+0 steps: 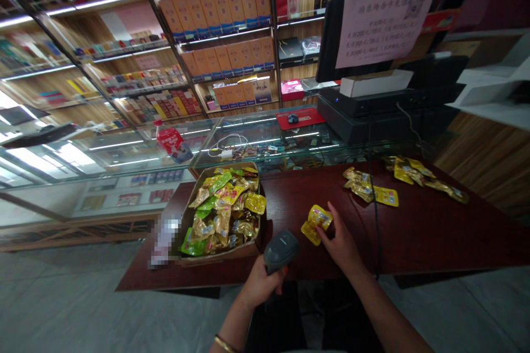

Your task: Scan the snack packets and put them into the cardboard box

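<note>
Yellow snack packet (317, 223): it lies flat on the dark red bench (434, 231), just right of centre, near the front edge. I judge it light, thin and pliable, with a glossy foil skin that will slide under a loose touch; the sealed borders are the stiffest part, so I would take hold at an edge seam, not the padded middle.

Left to right:

1. Cardboard box (223, 212). It stands on the left part of the bench, heaped with similar yellow and green packets. Its right wall is the nearest obstacle on that side.
2. Left hand (260, 281). I have it clenched around the grip of a grey barcode scanner (281, 248), held just off the front edge of the bench, head aimed toward the packet.
3. Right hand (342, 242). Fingers are extended and rest on the packet's right side, pinning it to the bench; nothing is gripped.
4. A black cable (375, 215) runs front to back across the bench, just right of that hand. I judge it a snag risk.
5. Loose packets (370, 187) lie beyond the cable, with a further group (422, 176) toward the right end.

Open room: bare bench between box and packet, and along the front right.
</note>
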